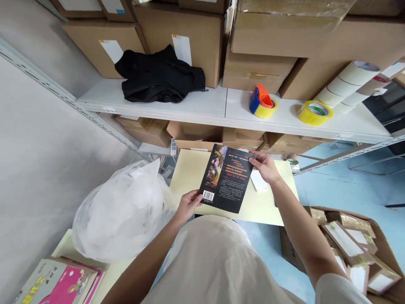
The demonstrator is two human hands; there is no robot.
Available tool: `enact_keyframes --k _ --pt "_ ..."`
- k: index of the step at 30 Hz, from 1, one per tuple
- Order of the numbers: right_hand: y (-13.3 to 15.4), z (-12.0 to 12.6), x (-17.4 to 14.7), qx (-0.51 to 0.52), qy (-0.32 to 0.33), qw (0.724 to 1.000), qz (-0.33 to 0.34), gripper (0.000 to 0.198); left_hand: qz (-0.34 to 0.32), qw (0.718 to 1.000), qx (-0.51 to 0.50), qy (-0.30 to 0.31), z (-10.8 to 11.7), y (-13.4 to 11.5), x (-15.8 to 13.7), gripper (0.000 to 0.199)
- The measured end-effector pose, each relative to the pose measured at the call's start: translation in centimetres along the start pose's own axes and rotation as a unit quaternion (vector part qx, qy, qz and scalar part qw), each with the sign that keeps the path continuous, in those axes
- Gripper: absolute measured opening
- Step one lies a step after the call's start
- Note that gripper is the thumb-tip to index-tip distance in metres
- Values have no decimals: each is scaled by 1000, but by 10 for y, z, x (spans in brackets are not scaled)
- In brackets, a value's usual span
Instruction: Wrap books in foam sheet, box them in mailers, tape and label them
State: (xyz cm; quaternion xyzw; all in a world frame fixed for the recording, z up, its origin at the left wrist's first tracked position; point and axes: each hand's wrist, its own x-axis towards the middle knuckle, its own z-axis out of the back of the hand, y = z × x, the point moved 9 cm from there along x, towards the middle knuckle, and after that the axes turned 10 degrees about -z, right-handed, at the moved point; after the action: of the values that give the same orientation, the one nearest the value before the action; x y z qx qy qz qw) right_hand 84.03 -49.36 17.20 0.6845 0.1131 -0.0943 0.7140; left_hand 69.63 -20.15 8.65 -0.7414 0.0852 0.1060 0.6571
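Note:
A black book (232, 181) with a colourful picture strip, lines of printed text and a white barcode is held slightly tilted over a pale yellow table (186, 169). My left hand (189, 203) pinches its lower left corner near the barcode. At the upper right corner, my right hand (264, 164) grips the edge between thumb and fingers. Partly behind the book, a white slip or small pad (259, 181) lies on the table.
A large bag of white plastic wrapping (120, 211) bulges at the left, above stacked books (66, 283). On the shelf are black cloth (161, 76), a tape dispenser (262, 102) and yellow tape (314, 112). A carton of small boxes (351, 240) stands at the lower right.

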Motion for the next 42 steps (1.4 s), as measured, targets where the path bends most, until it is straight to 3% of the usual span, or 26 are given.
enact_keyframes --k 9,12,16,19,22,26,29,32,37,40,42 --pt "-2 1 6 13 15 1000 -19 53 0 1000 -9 4 -3 7 1 52" --pt "-1 -2 4 41 47 997 -35 50 5 1000 -10 29 -3 8 7 47" --pt "3 -9 4 49 97 993 -51 46 2 998 -44 47 -9 -5 27 49" --pt "0 -8 4 74 78 993 -52 44 -2 998 -33 52 -18 -21 41 51" --pt "-18 -12 -10 98 66 991 -54 39 -24 999 -17 33 -22 -32 47 51" --pt "-69 -40 -50 28 137 983 -116 56 -36 999 -11 -3 -18 -28 48 56" --pt "-86 -40 -67 14 83 991 -103 54 -44 999 10 1 -17 -22 52 54" --pt "-79 -39 -70 0 44 997 -65 50 -85 995 59 9 -18 -27 56 51" --pt "-64 -45 -70 -136 1 990 -21 46 -180 965 177 -66 -16 -71 64 59" --pt "-64 -52 -76 -217 -24 976 11 43 -156 964 203 -68 -20 -95 88 78" --pt "-66 -60 -82 -253 -27 966 36 41 -132 970 197 -50 -24 -107 107 79"
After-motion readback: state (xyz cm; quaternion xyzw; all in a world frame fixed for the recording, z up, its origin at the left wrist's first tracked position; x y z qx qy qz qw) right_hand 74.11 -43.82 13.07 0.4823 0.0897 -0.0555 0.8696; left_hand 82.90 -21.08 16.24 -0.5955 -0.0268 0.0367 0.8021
